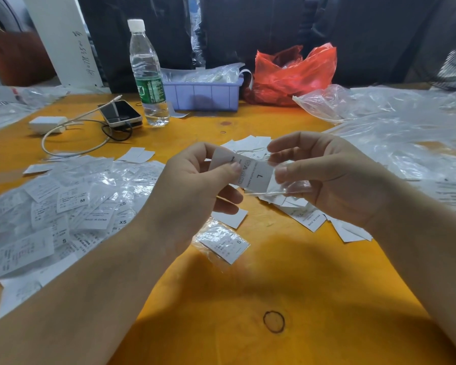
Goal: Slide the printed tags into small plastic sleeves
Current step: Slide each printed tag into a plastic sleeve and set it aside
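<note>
- Between the two hands, above the orange table point(248, 299), a printed tag point(250, 172) marked "L" is being pinched by the left hand point(195, 188), thumb on top and fingers curled beneath its left half.
- Just to the right of that pinch, a small clear plastic sleeve point(287, 184) is being held by the right hand point(327, 177), with thumb and fingers closed on the film; the tag's right end is being met by the sleeve's mouth, and how far it is in cannot be told.
- This tag is judged to be partway through insertion, not yet seated.
- Just below the hands, one finished sleeved tag point(223, 242) marked "S" is lying on the table.
- Well to the left of the grip, a large heap of sleeved tags point(63, 206) is lying, suggesting much is done.
- Under and beyond the right hand, bare tags point(313, 218) are waiting, so work is judged to remain.
- Far right of the grip, empty plastic bags point(392, 133) are piled.
</note>
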